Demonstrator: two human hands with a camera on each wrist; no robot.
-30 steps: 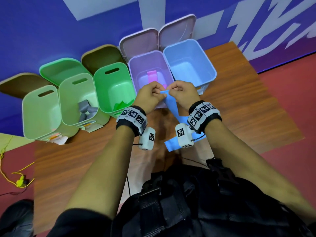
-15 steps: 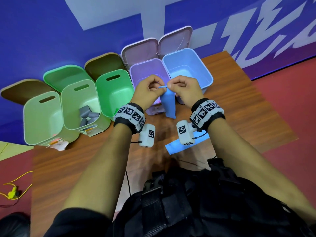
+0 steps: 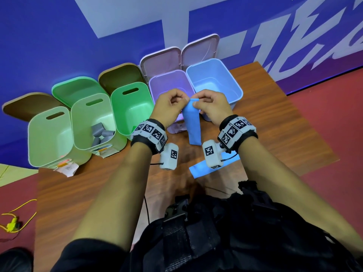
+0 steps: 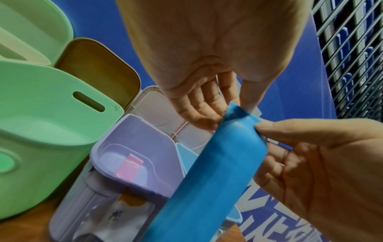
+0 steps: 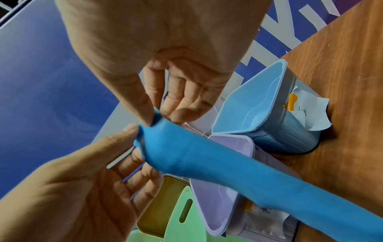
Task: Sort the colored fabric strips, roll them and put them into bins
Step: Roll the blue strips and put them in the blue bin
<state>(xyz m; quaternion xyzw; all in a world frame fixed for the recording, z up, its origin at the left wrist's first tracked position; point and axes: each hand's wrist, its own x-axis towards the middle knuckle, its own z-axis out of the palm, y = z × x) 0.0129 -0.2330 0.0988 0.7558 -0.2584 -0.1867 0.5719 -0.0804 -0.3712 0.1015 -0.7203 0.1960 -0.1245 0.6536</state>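
Both hands hold up a blue fabric strip [image 3: 193, 124] in front of the lilac bin [image 3: 155, 83] and the blue bin [image 3: 233, 83]. My left hand [image 3: 183, 100] pinches its top edge from the left, my right hand [image 3: 196, 102] from the right. In the left wrist view the strip [image 4: 207, 180] hangs from between thumb and fingers [image 4: 199, 104]. The right wrist view shows the strip [image 5: 207, 157] bunched at the right thumb tip. A second blue strip [image 3: 198, 169] lies flat on the table under the right wrist.
Five open bins stand in a row at the table's [image 3: 275, 124] back edge: pale green [image 3: 49, 134], light green [image 3: 78, 122] holding grey rolls [image 3: 101, 132], green [image 3: 131, 108], lilac with a pink strip [image 4: 129, 167], and blue. A yellow cable [image 3: 13, 222] lies on the floor at left.
The hands have kept their pinch and risen a little. The held strip, which trailed down toward the table, now hangs shorter and free above it.
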